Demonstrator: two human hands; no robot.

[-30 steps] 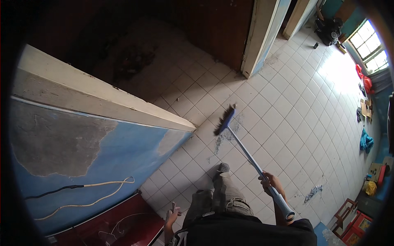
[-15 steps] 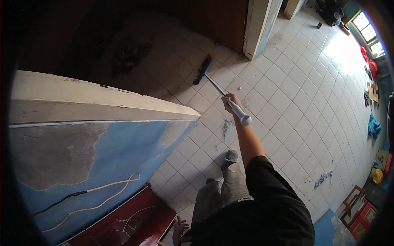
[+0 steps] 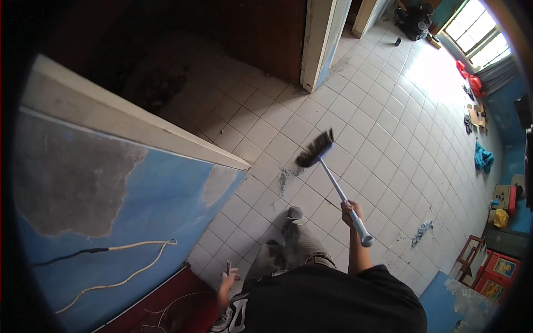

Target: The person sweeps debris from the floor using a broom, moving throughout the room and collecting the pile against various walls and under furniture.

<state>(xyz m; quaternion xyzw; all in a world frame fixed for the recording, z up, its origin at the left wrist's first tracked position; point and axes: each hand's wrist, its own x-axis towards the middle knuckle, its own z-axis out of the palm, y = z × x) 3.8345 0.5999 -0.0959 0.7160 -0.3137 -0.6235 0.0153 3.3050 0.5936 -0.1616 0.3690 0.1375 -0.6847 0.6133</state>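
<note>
My right hand [image 3: 351,213] is wrapped round the pale grey handle of a broom [image 3: 335,180], near its thick rounded end. The broom's dark bristles [image 3: 315,149] are lifted and tilted over the tiles, close to a patch of grey-blue debris [image 3: 285,178]; I cannot tell whether they touch the floor. Low on the left, my left hand [image 3: 227,279] hangs beside my leg. Its fingers are partly bent around a small slim thing that I cannot make out.
A blue peeling wall [image 3: 166,194] with a hanging cable [image 3: 122,248] runs along the left, ending at a doorway to a dark room. More debris [image 3: 422,234] lies on the right floor. A red-framed piece [image 3: 498,276], a teal cloth [image 3: 483,157] and cardboard [image 3: 476,115] line the right side.
The broom has swung back from the dark doorway toward me and to the right, its bristles turning up. My right arm has drawn in. My left hand has risen a little further into view.
</note>
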